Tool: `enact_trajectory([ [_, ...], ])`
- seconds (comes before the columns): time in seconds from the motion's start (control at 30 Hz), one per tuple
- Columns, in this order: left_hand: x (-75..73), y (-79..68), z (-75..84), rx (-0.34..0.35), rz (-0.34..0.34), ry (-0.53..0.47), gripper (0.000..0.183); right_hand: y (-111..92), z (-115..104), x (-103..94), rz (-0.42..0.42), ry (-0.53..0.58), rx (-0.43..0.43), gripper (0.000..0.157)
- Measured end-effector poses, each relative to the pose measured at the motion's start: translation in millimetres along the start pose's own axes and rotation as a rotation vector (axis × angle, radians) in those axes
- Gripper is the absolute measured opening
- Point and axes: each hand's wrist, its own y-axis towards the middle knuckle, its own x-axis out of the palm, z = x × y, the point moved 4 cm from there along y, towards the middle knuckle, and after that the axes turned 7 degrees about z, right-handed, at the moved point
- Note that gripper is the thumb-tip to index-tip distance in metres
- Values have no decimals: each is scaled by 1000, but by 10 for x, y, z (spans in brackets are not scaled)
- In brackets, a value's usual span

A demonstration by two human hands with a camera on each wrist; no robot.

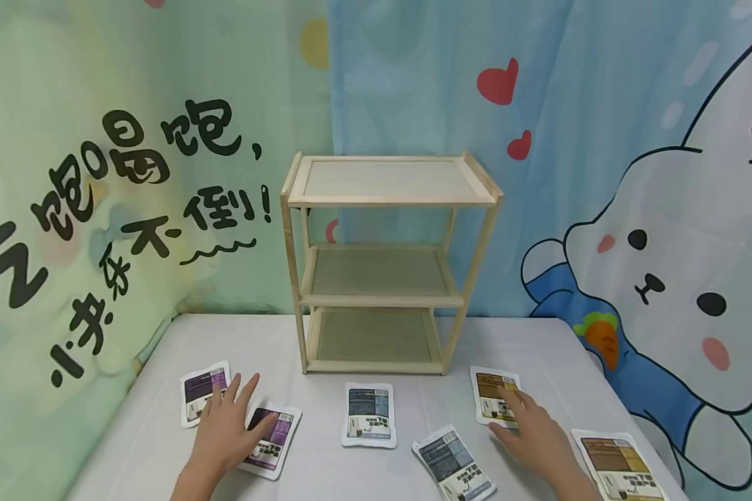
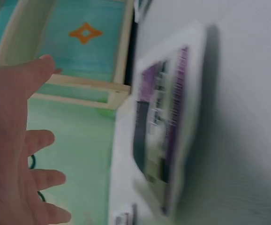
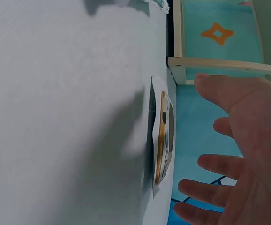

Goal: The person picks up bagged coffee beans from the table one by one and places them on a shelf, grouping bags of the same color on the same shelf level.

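My left hand (image 1: 225,428) is spread, holding nothing, among two purple-labelled white pouches. One purple pouch (image 1: 191,402) lies beyond its fingers; the nearer purple pouch (image 1: 282,445) lies under its thumb side. In the left wrist view, a gap shows between the hand (image 2: 9,140) and the purple pouch (image 2: 166,122). On the other side, my right hand (image 1: 535,438) reaches with extended fingers over a brown-labelled pouch (image 1: 489,388), overlapping its right edge. The right wrist view shows that brown pouch (image 3: 162,140) flat on the table, apart from the empty hand (image 3: 248,145).
A three-tier wooden shelf (image 1: 382,300) with bare tiers stands at the back of the white table (image 1: 319,473). Between the hands lie a blue-grey pouch (image 1: 368,431) and a tilted one (image 1: 457,466). Another brown pouch (image 1: 623,463) sits near the right edge. Printed curtains (image 1: 407,83) hang behind.
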Motion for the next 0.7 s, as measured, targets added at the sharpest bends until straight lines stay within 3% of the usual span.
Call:
enact_trajectory([
  [0.27,-274,158,164,33,39,-99,76,8,-42,2,-34,30,53,72],
  [0.7,-925,674,561,136,121,-174,75,37,-34,-104,-36,51,41,67],
])
